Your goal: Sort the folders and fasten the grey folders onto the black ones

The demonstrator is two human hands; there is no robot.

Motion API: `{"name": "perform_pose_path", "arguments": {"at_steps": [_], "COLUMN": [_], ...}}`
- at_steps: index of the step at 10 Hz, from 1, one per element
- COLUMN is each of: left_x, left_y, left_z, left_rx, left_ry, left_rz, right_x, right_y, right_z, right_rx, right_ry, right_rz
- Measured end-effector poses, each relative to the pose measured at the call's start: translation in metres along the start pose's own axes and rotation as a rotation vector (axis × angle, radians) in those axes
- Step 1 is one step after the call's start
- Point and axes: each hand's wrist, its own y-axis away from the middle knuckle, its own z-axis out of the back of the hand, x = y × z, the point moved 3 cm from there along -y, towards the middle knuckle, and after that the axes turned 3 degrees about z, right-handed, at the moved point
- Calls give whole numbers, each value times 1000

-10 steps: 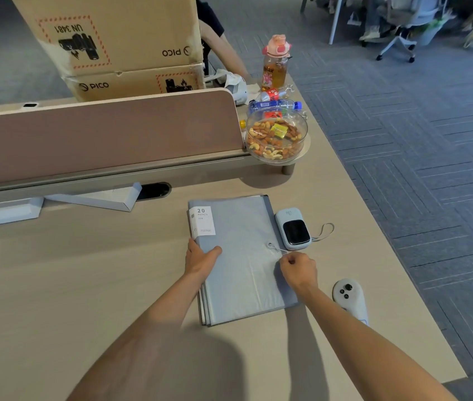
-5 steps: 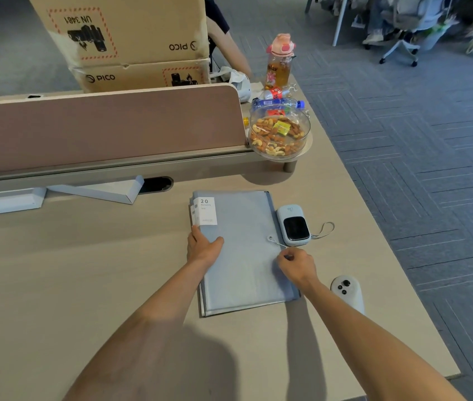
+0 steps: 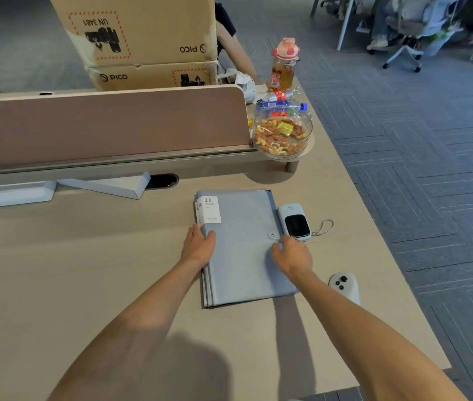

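Lying flat on the pale wood-grain desk [image 3: 56, 285], a stack of thin grey plastic folders [image 3: 241, 256] sits right of centre, its long sides running near to far. A white paper label [image 3: 209, 210] printed "20 POCKETS" covers the stack's far-left corner. Several folder edges show along the left and near sides, and a darker edge peeks out along the far-right side.

The left hand [image 3: 197, 246] rests open and flat against the stack's left edge, thumb laid on the top cover, fingers pointing far; it grips nothing. The right hand [image 3: 291, 256] sits on the right part of the top cover with its fingers curled in, pinched at a small loop of thin elastic cord [image 3: 273, 235] near the folder's right edge; whether the cord is actually held between the fingertips I cannot tell.

Just beside the stack's right edge lies a small white rounded device with a dark screen [image 3: 294, 222], a grey wrist strap [image 3: 323, 227] trailing to its right. Nearer and further right, a white handheld controller [image 3: 344, 286] lies close to the desk's edge.

Along the far side stands a brown fabric desk divider [image 3: 108, 125], with brown cardboard boxes [image 3: 142, 39] behind it. At the divider's right end a clear glass bowl of mixed nuts [image 3: 283, 133] sits on a small round shelf, and a bottle with a pink cap [image 3: 284, 65] stands beyond it.
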Motion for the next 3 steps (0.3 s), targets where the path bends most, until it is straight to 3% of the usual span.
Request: {"name": "perform_pose_path", "arguments": {"at_steps": [3], "left_x": [-6], "left_y": [46], "left_z": [68], "left_rx": [-85], "left_ry": [-233], "left_rz": [-278], "right_x": [92], "right_y": [8], "right_z": [1], "right_rx": [17], "right_ry": [-113], "right_rz": [257]}}
